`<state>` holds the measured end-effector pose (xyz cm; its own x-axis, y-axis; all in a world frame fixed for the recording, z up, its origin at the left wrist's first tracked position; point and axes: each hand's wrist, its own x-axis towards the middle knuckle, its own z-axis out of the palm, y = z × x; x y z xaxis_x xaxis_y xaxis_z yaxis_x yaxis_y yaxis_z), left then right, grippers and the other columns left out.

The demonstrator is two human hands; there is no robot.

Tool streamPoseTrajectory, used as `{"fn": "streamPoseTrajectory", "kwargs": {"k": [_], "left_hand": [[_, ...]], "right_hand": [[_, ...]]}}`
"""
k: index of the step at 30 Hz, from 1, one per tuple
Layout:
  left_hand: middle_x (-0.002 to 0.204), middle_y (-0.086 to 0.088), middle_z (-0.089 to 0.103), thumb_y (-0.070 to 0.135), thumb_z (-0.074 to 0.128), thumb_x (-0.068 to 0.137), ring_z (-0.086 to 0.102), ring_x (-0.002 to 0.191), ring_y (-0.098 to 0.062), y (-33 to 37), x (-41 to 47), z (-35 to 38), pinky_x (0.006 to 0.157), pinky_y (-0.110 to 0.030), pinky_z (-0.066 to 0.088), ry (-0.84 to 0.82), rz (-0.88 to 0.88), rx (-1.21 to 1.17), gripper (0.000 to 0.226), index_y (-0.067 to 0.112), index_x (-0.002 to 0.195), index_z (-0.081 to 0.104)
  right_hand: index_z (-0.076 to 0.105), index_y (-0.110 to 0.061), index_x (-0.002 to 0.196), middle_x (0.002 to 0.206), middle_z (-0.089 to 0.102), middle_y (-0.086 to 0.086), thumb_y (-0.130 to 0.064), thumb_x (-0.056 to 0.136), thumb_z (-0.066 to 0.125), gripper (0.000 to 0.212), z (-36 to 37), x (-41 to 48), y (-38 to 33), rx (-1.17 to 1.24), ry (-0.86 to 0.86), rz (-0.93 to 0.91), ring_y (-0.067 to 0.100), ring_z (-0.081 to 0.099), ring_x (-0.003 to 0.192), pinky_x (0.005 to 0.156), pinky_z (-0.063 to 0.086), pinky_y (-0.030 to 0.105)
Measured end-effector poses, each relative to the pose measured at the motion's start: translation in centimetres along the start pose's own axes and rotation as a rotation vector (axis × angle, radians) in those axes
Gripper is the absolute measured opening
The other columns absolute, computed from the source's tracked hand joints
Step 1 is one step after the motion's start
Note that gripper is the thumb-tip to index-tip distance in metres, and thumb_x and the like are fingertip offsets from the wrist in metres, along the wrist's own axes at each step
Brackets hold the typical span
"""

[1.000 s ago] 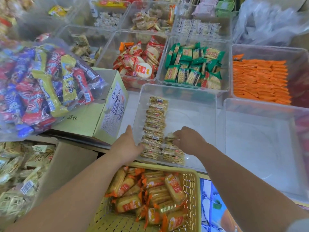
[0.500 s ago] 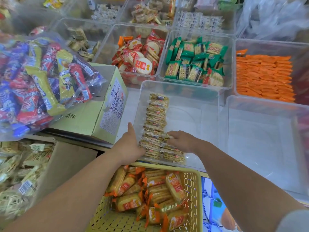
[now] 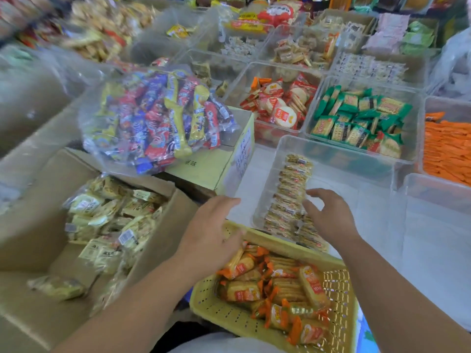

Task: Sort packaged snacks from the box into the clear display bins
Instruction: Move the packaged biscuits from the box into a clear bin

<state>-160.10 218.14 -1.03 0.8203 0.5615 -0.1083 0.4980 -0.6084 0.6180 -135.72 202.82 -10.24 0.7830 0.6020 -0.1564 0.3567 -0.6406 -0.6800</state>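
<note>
2 rows of cracker packets (image 3: 289, 197) lay in the clear bin (image 3: 339, 154); many remained in the cardboard box (image 3: 163, 240). Left hand (image 3: 211, 230) and right hand (image 3: 331, 215) hovered spread, empty.

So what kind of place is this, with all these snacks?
Probably a snack shop or market stall being stocked. Clear display bins hold rows of wrapped snacks, a cardboard box is full of more packets, and a yellow basket holds extra biscuits.
</note>
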Motion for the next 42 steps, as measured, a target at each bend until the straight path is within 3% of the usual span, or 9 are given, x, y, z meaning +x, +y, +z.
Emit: {"fn": "streamPoseTrajectory", "kwargs": {"k": [3,8,14,18,22,29,35,39,42], "left_hand": [[0.129,0.015,0.056,0.034,0.068,0.091,0.047,0.126,-0.004,-3.2,-4.9,-2.9,0.108,-0.018,0.033,0.162,-0.042,-0.046,0.041,0.026,0.131,0.063],[0.117,0.022,0.058,0.025,0.076,0.091,0.055,0.108,0.0,-11.8,-10.8,-7.4,0.089,-0.019,0.044,0.326,-0.269,-0.115,0.038,0.043,0.121,0.061],[0.13,0.001,0.064,0.042,0.076,0.086,0.061,0.111,-0.017,-24.5,-13.2,-13.6,0.095,-0.035,0.047,0.127,-0.503,0.109,0.053,0.027,0.134,0.061],[0.147,-0.006,0.054,0.062,0.069,0.086,0.053,0.132,-0.026,-31.9,-12.4,-18.7,0.103,-0.035,0.046,-0.298,-0.559,0.337,0.077,0.025,0.151,0.047],[0.157,-0.008,0.046,0.071,0.058,0.089,0.049,0.138,-0.027,-36.7,-10.4,-20.5,0.103,-0.035,0.044,-0.605,-0.598,0.464,0.086,0.017,0.155,0.041],[0.11,-0.005,0.066,0.073,0.05,0.09,0.065,0.098,-0.024,-40.2,-8.3,-18.0,0.094,-0.038,0.051,-1.007,-0.656,0.558,0.063,0.017,0.113,0.068],[0.081,0.0,0.069,0.06,0.071,0.077,0.063,0.069,-0.018,-40.4,-7.6,-17.8,0.066,-0.034,0.051,-1.005,-0.524,0.465,0.041,0.02,0.083,0.071],[0.104,-0.003,0.073,0.035,0.09,0.07,0.073,0.09,-0.019,-39.4,-7.3,-19.0,0.073,-0.035,0.064,-0.878,-0.463,0.262,0.062,0.014,0.124,0.068],[0.109,-0.011,0.073,0.021,0.092,0.072,0.072,0.087,-0.019,-37.9,-6.6,-20.1,0.066,-0.028,0.062,-0.82,-0.418,0.194,0.067,0.006,0.13,0.063]], "right_hand": [[0.07,-0.024,0.117,0.114,0.061,-0.013,-0.03,0.095,0.066,0.023,1.9,-2.7,-5.9,0.137,0.075,-0.2,0.019,0.055,0.12,0.086,0.041,0.021],[0.072,-0.023,0.114,0.115,0.065,-0.008,-0.026,0.093,0.07,0.021,7.9,-9.0,-16.3,0.115,-0.17,-0.542,0.011,0.054,0.116,0.099,0.034,0.013],[0.075,-0.02,0.107,0.115,0.067,-0.002,-0.039,0.088,0.067,0.028,17.4,-15.1,-25.4,-0.095,-0.291,-0.826,0.021,0.056,0.113,0.103,0.041,0.036],[0.07,-0.033,0.116,0.116,0.066,-0.012,-0.059,0.092,0.052,0.04,21.8,-17.0,-27.9,-0.355,-0.454,-0.702,0.017,0.052,0.119,0.112,0.031,0.042],[0.066,-0.039,0.12,0.115,0.067,-0.019,-0.069,0.088,0.028,0.058,23.7,-17.9,-28.3,-0.652,-0.413,-0.604,0.015,0.053,0.117,0.11,0.025,0.04],[0.067,-0.04,0.117,0.109,0.069,-0.02,-0.067,0.087,0.036,0.051,24.2,-18.6,-28.8,-0.76,-0.342,-0.505,0.013,0.055,0.107,0.104,0.028,0.037],[0.068,-0.041,0.115,0.1,0.069,-0.02,-0.068,0.085,0.04,0.049,24.7,-18.6,-29.0,-0.79,-0.304,-0.474,0.012,0.057,0.102,0.1,0.028,0.036],[0.069,-0.04,0.108,0.091,0.067,-0.019,-0.066,0.085,0.04,0.045,24.9,-18.7,-28.9,-0.783,-0.283,-0.477,0.013,0.055,0.094,0.098,0.029,0.036],[0.07,-0.039,0.101,0.086,0.066,-0.019,-0.063,0.085,0.042,0.041,25.0,-18.5,-28.9,-0.776,-0.261,-0.487,0.013,0.055,0.09,0.095,0.029,0.034]]}}
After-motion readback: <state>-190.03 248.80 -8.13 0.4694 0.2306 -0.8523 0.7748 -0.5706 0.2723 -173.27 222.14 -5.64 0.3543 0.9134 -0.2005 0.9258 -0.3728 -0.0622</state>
